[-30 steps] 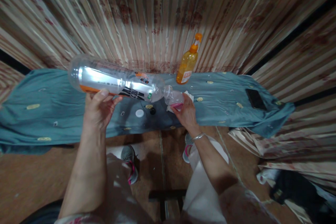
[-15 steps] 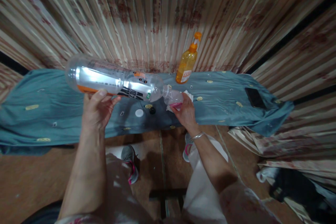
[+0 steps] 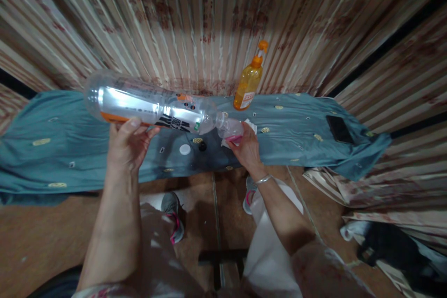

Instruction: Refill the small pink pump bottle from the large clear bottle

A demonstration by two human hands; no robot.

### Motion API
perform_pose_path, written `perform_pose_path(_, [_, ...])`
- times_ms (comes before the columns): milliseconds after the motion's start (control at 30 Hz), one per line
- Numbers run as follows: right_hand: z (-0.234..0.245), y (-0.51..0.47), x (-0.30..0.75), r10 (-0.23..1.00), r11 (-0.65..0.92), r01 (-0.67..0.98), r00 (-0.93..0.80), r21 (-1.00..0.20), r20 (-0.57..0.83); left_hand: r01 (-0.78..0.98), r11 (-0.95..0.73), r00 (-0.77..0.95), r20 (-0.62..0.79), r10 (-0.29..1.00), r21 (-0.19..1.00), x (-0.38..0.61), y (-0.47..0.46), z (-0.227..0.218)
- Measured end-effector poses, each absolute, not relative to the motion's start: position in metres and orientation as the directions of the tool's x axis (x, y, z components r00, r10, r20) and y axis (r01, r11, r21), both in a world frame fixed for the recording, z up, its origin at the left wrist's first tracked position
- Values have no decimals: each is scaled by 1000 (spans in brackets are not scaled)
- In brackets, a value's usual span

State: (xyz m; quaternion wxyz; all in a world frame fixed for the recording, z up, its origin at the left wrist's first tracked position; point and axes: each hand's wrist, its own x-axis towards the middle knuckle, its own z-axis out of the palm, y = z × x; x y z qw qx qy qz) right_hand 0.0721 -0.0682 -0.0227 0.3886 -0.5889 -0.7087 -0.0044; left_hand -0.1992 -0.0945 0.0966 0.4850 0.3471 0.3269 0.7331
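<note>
My left hand (image 3: 128, 142) grips a large clear plastic bottle (image 3: 139, 102) from below, its label silver and orange. The bottle lies almost level in the air, with its neck tilted slightly down to the right. That neck meets the mouth of a small clear bottle (image 3: 231, 128) with something pink on it. Around the small bottle my right hand (image 3: 247, 146) is closed. Under it lies a piece of white tissue (image 3: 251, 126). A white cap (image 3: 185, 149) and a black cap (image 3: 202, 146) rest on the cloth between my hands.
An orange pump bottle (image 3: 248, 81) stands at the back of the bench covered with a teal cloth (image 3: 293, 144). To the right lies a black phone (image 3: 338, 129). A pleated curtain (image 3: 188, 23) hangs close behind.
The large bottle's base has shifted very slightly left with my left hand. My right hand and the small bottle stay nearly in place.
</note>
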Motion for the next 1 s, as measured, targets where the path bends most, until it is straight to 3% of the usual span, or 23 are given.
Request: perform_pose_path(1000, [-20,-69,72,847,288,846,-7,-448,531,-455,-332,-319,197,927,827,-200,-93,95])
